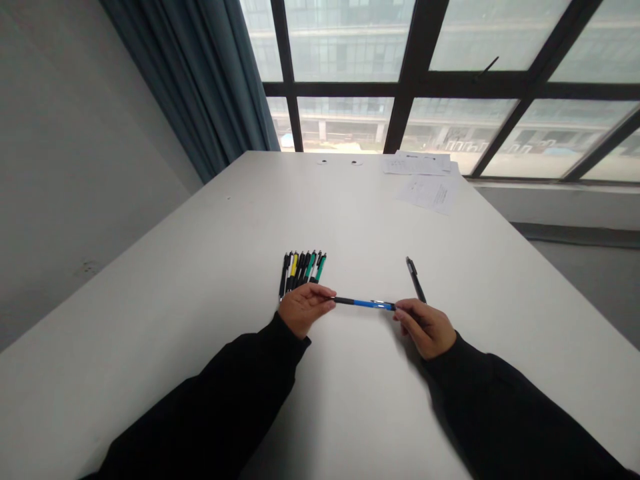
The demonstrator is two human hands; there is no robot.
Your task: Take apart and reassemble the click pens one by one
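The slim blue-and-black pen [367, 304] I hold looks like smooth, glossy plastic, its dark grip [344, 301] more matt. My long black sleeves [210, 400] are matt cloth. The broad white tabletop [350, 227] looks smooth; far right lie flat white paper sheets [417, 165], far left a pleated blue cloth curtain [200, 73].

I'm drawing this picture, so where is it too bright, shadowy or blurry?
All in head view: daylight washes out the window panes; soft shadows fall on the white tabletop beside the black sleeves; print on the papers is too blurry to read.
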